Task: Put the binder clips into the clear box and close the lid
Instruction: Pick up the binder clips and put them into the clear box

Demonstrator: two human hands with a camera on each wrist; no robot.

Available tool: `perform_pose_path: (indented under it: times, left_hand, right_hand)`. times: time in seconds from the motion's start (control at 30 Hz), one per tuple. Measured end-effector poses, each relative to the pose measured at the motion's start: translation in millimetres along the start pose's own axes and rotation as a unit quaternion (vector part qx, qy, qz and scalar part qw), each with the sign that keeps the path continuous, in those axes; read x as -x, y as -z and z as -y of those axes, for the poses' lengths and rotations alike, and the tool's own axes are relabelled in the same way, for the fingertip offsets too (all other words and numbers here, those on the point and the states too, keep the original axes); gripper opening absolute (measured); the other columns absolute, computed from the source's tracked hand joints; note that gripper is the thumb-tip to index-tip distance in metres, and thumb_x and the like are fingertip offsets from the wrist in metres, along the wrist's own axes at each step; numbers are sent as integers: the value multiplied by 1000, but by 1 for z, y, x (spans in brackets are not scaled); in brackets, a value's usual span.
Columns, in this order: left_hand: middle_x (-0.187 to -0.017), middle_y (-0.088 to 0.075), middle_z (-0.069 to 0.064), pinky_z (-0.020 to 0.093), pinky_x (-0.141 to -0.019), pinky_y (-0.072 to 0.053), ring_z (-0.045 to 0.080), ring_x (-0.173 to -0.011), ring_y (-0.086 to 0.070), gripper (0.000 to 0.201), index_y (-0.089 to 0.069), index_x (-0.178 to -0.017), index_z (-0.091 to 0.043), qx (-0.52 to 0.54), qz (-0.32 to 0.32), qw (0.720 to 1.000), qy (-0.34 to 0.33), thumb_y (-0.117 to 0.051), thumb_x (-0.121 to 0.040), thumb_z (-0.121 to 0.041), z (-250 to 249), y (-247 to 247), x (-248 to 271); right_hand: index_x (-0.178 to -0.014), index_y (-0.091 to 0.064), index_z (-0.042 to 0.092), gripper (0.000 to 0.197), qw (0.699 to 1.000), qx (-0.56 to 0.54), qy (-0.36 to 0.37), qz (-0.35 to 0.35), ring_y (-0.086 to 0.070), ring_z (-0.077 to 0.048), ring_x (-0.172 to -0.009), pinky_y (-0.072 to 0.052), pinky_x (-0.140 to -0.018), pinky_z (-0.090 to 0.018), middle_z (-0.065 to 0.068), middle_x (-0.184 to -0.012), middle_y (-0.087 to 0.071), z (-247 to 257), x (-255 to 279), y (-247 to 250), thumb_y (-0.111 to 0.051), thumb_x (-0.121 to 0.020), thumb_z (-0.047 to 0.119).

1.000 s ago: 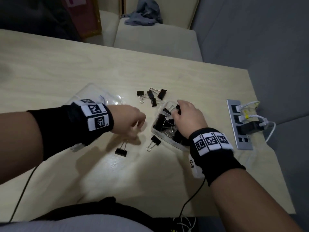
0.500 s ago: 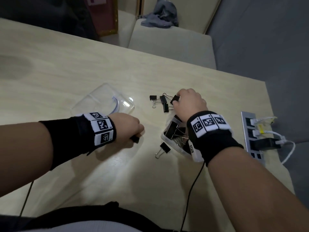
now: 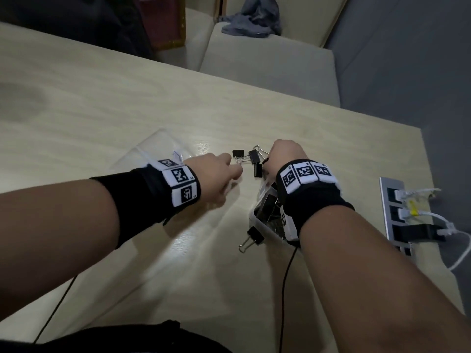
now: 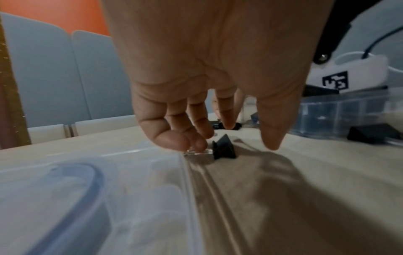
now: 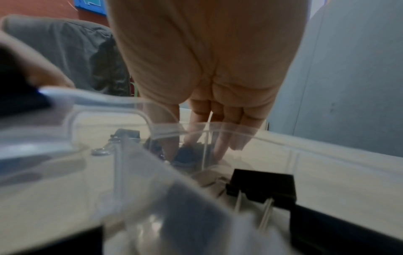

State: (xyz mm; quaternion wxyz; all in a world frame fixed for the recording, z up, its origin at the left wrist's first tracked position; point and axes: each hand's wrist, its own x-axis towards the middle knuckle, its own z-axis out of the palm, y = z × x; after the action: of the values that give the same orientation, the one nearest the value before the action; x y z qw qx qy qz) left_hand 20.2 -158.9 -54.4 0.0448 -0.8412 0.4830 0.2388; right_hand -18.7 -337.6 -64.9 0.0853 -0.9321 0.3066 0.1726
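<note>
Several black binder clips (image 3: 254, 159) lie in a far cluster beyond the clear box (image 3: 254, 217), which holds more clips under my right wrist. One loose clip (image 3: 254, 235) lies at the box's near corner. My right hand (image 3: 270, 159) is down on the cluster; seen through the box wall (image 5: 305, 143), its thumb and forefinger pinch a black clip (image 5: 185, 155). My left hand (image 3: 233, 171) reaches toward the leftmost clip (image 3: 238, 153). Its last two fingers curl on the wire handle of another clip (image 4: 224, 148), while forefinger and thumb hang apart. The clear lid (image 3: 153, 151) lies left, under my left wrist.
A power strip (image 3: 392, 212) with plugged cables runs along the table's right edge. Beige chairs (image 3: 267, 59) stand beyond the far edge, one with a grey cloth (image 3: 252, 19). Thin black cables (image 3: 288, 276) trail from my wrists toward me.
My left hand picked the clip up off the near table and has moved forward to the far cluster. My right hand left the box and settled on that cluster.
</note>
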Motion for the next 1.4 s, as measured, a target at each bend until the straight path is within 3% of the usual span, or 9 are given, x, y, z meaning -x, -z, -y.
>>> perform_pose_path:
  times: [0.17,0.3,0.53,0.77,0.9,1.03,1.17,1.27,1.4]
  left_hand:
    - [-101,-48,8,36,-62,-41,29,-79,-53,7,-49,-93,-17,-8,-2,1000,20,-52,-91,-23,-6,-4,-6]
    - [-93,-47,8,33,-65,-40,27,-75,-49,19,-56,-99,-10,9,-14,1000,15,-49,-91,-26,-10,6,-7]
    - [-95,-54,10,33,-70,-45,29,-82,-56,17,-60,-97,-10,120,-154,979,-56,-60,-81,-15,-50,41,-11]
    - [-119,-58,8,41,-90,-51,25,-100,-62,31,-53,-120,-17,170,-175,965,-95,-55,-89,-17,-81,35,-26]
    - [-132,-49,9,44,-92,-49,31,-112,-55,43,-50,-126,-20,125,-177,976,-14,-50,-86,-6,-46,27,-37]
    - [-154,-31,2,48,-99,-45,32,-133,-39,53,-35,-142,-33,-9,-48,999,12,-43,-92,-16,-13,16,-39]
    - [-134,-50,8,45,-89,-50,35,-113,-54,54,-42,-138,-27,-34,-15,999,-11,-48,-87,-11,-8,13,-35]
    - [-115,-55,12,45,-79,-51,36,-98,-57,35,-49,-125,-18,-52,-26,998,-1,-49,-90,-15,-10,9,-31]
    - [-108,-57,11,39,-71,-51,35,-92,-58,27,-50,-116,-15,-56,-22,998,3,-51,-90,-22,-13,3,-26]
  right_hand:
    - [-99,-57,15,25,988,-109,-7,-110,-56,-30,-87,-50,-79,-41,-10,-103,-55,-7,28,20,-60,-79,30]
    - [-95,-58,22,22,988,-101,-11,-118,-55,-26,-91,-49,-82,-42,-3,-99,-54,-32,70,36,-62,-77,32]
    - [-88,-58,26,18,986,-97,-129,-35,-56,-27,-94,-50,-85,-42,-4,-102,-58,-85,118,18,-67,-73,32]
    - [-113,-56,25,29,979,-97,-159,-81,-47,-29,-111,-39,-90,-42,-7,-121,-51,-97,140,4,-57,-84,30]
    - [-101,-62,21,18,974,-166,-47,-149,-52,-26,-102,-44,-86,-38,-5,-110,-54,-70,157,0,-53,-86,23]
    - [-100,-62,16,18,983,-129,125,-44,-58,-29,-92,-49,-75,-38,-9,-103,-57,-21,173,-19,-51,-87,19]
    - [-116,-48,10,27,989,-7,148,-3,-57,-35,-93,-36,-62,-37,-12,-114,-47,8,187,-43,-46,-89,10]
    - [-127,-38,6,35,983,75,165,29,-51,-33,-105,-42,-76,-36,-16,-129,-39,14,193,-47,-40,-92,9]
    - [-123,-44,4,33,964,160,211,35,-45,-29,-105,-42,-88,-38,-13,-123,-43,14,191,-50,-46,-91,13]
